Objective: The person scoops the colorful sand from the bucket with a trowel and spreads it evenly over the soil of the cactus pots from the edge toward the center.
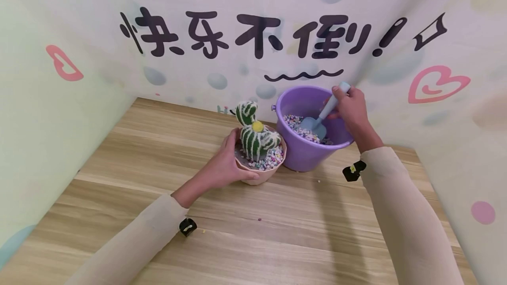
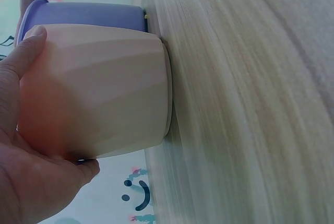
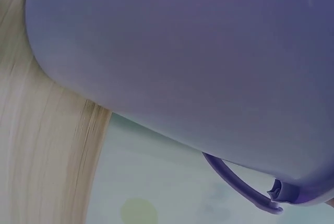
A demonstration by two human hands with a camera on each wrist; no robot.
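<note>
My left hand [image 1: 222, 166] holds a peach flowerpot [image 1: 259, 178] round its side, thumb toward the front. In the left wrist view the pot [image 2: 99, 88] stands on the tabletop, with thumb and fingers on its wall near the rim. A green cactus [image 1: 253, 142] with white fuzzy lines and a yellow flower stands in it, among small coloured pebbles [image 1: 273, 159]. Over the purple bucket [image 1: 305, 157], my right hand [image 1: 352, 109] grips the handle of a light blue toy shovel [image 1: 326, 109]. The shovel's blade rests in the pebbles [image 1: 305, 134] inside the bucket.
The wood-grain table [image 1: 237, 241] carries a few stray pebbles in front of the pot. Behind the bucket and pot hangs a printed backdrop [image 1: 190, 74]. The bucket's purple handle [image 3: 237, 182] hangs beside its wall in the right wrist view.
</note>
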